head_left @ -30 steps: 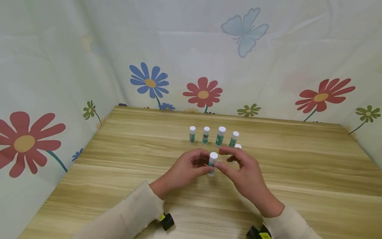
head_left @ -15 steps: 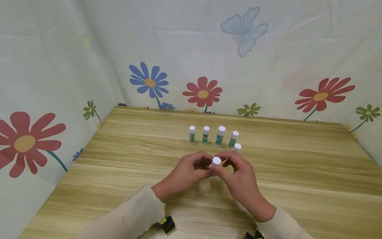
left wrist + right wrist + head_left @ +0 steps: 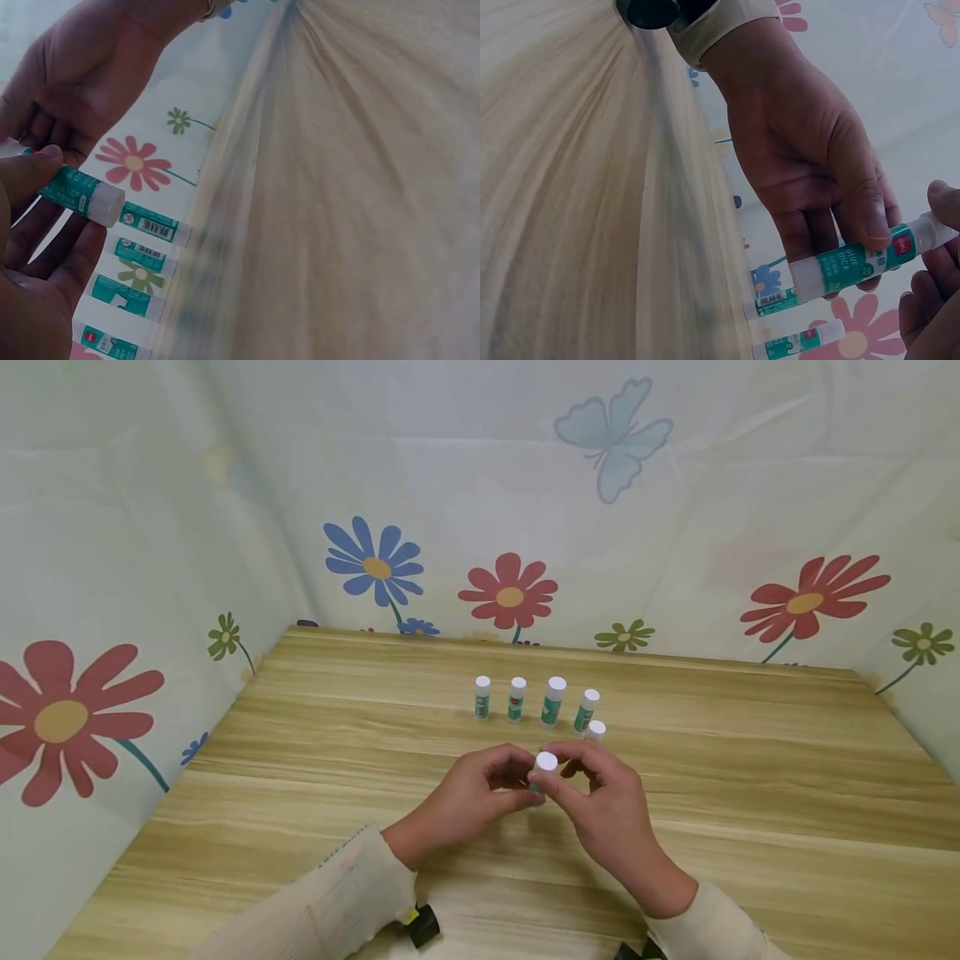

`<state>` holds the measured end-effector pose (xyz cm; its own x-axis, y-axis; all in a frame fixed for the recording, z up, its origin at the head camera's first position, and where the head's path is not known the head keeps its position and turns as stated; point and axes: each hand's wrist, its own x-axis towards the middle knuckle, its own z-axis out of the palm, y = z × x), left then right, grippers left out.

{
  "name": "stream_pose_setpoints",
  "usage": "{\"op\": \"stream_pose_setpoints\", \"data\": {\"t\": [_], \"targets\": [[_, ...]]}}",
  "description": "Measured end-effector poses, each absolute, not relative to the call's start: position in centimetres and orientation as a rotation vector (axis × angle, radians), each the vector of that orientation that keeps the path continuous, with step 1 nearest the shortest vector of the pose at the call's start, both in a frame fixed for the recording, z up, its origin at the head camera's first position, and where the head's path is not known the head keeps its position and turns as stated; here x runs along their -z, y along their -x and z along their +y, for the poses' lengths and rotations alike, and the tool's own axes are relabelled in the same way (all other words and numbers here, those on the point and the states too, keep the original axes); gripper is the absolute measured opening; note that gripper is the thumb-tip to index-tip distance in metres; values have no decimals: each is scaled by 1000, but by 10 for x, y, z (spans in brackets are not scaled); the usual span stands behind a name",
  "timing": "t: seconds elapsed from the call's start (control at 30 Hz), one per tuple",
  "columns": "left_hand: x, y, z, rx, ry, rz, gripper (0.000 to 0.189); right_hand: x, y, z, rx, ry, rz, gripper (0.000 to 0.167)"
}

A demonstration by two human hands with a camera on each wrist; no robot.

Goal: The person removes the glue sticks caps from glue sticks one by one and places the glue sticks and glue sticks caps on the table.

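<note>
Between my hands a glue stick [image 3: 546, 762] with a white cap and green label is held upright, close above the table. My left hand [image 3: 480, 789] grips its green body low down, thumb on the near side. At the cap end, my right hand [image 3: 611, 802] pinches the stick between thumb and fingers. In the right wrist view the glue stick's label [image 3: 847, 268] faces the camera, and my right hand [image 3: 934, 300] is at the cap. The left wrist view shows the stick's white base [image 3: 107, 204] poking out beyond my left thumb.
Several capped glue sticks stand behind my hands: one [image 3: 482, 698] at the left, a thicker one [image 3: 552, 703] mid-row, and one [image 3: 596, 730] partly hidden behind my right hand. The wooden table [image 3: 337, 693] meets a flower-print curtain [image 3: 450, 468] at the back and sides.
My right hand has moved in leftward, and its fingers have closed around the capped top. The held glue stick has shifted slightly right and nearer. The standing sticks have not moved.
</note>
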<state>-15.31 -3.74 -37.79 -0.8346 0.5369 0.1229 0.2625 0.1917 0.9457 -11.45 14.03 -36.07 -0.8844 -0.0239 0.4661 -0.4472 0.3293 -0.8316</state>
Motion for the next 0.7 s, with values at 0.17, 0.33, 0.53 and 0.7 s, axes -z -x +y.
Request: {"op": "stream_pose_setpoints", "data": {"t": [0.17, 0.33, 0.53, 0.7], "targets": [[380, 153, -37, -1682, -758, 2217, 25, 355, 113, 141, -1578, -433, -2199, 20], [383, 155, -38, -1669, -751, 2228, 25, 353, 114, 143, -1546, -415, -2194, 22], [385, 162, -44, -1690, -723, 2232, 25, 355, 119, 149, -1412, -363, -2245, 24], [386, 172, -54, -1704, -703, 2256, 25, 362, 123, 154, -1333, -338, -2340, 24]]}}
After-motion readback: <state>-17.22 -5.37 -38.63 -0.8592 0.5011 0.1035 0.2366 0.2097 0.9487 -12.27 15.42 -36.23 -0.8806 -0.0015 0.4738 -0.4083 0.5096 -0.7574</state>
